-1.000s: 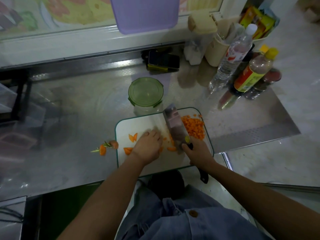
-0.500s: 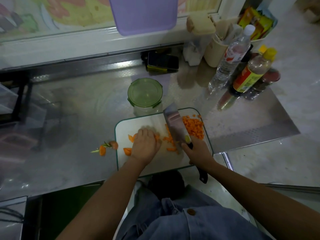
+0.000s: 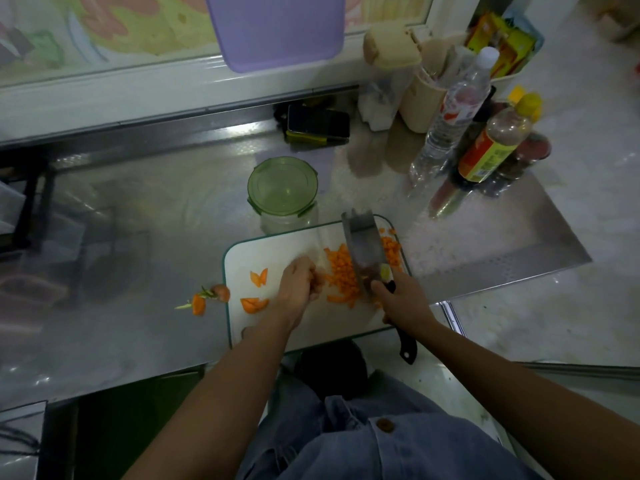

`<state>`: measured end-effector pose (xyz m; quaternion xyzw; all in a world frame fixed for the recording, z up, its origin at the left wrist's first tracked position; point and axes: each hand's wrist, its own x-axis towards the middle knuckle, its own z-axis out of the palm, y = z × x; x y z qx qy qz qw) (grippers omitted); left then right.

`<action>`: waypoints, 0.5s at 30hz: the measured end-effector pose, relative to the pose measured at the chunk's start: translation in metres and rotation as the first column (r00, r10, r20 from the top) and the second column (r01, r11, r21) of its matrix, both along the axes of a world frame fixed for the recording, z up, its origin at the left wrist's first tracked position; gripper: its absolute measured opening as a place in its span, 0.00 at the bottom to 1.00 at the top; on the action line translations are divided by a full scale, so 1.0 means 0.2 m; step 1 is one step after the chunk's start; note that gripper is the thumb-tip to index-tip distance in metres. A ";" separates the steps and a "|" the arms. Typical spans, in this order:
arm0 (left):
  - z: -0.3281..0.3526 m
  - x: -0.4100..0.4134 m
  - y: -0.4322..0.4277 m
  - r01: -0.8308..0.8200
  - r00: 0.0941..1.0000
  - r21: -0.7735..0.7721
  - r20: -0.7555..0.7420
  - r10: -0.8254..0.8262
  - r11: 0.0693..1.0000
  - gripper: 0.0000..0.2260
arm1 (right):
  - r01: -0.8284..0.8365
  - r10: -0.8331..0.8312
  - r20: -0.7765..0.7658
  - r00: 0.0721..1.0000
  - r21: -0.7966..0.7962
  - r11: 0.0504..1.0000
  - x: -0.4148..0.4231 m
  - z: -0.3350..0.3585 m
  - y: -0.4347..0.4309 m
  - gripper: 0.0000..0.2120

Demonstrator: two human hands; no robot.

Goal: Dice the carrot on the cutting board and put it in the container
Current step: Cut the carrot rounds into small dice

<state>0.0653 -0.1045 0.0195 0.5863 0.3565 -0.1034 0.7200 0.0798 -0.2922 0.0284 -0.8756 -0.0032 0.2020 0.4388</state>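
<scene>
A white cutting board (image 3: 311, 327) with a green rim lies on the steel counter. Diced carrot (image 3: 341, 271) is heaped at its middle, with more dice (image 3: 391, 252) behind the blade. Two carrot slices (image 3: 259, 277) (image 3: 254, 304) lie on the board's left part. My right hand (image 3: 403, 299) grips the black handle of a cleaver (image 3: 363, 247), whose blade stands on the board among the dice. My left hand (image 3: 299, 289) rests on the board left of the dice with its fingers curled; what they hold is hidden. A glass container with a green lid (image 3: 282, 190) stands just behind the board.
Carrot ends with green stems (image 3: 207, 297) lie on the counter left of the board. Bottles (image 3: 450, 112) (image 3: 491, 143), a beige holder (image 3: 424, 98) and a phone (image 3: 317, 124) stand at the back right. The counter's edge runs just below the board.
The cleaver has shifted right and pushed the dice together. My left hand has drawn back slightly to the left and curled its fingers, uncovering the diced carrot.
</scene>
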 end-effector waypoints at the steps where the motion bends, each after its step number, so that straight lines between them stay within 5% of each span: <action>1: -0.01 0.01 0.00 0.059 0.998 0.107 0.032 -0.062 0.992 0.12 | 0.004 -0.004 0.002 1.000 0.002 1.000 0.00 0.00 -0.01 0.05; 4: -0.03 0.03 0.02 0.270 0.945 0.509 0.023 -0.327 0.817 0.14 | 0.011 -0.011 0.003 1.000 0.006 1.000 0.02 -0.01 -0.04 0.05; 7: -0.05 0.05 0.05 0.463 0.803 0.779 -0.167 -0.573 0.422 0.09 | 0.006 -0.006 0.010 1.000 0.002 1.000 0.02 -0.01 -0.05 0.05; 10: -0.06 0.06 0.07 0.499 0.691 0.860 -0.320 -0.648 0.107 0.08 | 0.003 -0.003 0.021 1.000 -0.010 1.000 0.04 -0.02 -0.05 0.07; 15: -0.07 0.08 0.05 0.511 0.588 0.842 -0.490 -0.644 -0.174 0.12 | -0.010 0.010 0.006 1.000 -0.034 0.999 0.05 -0.03 -0.05 0.07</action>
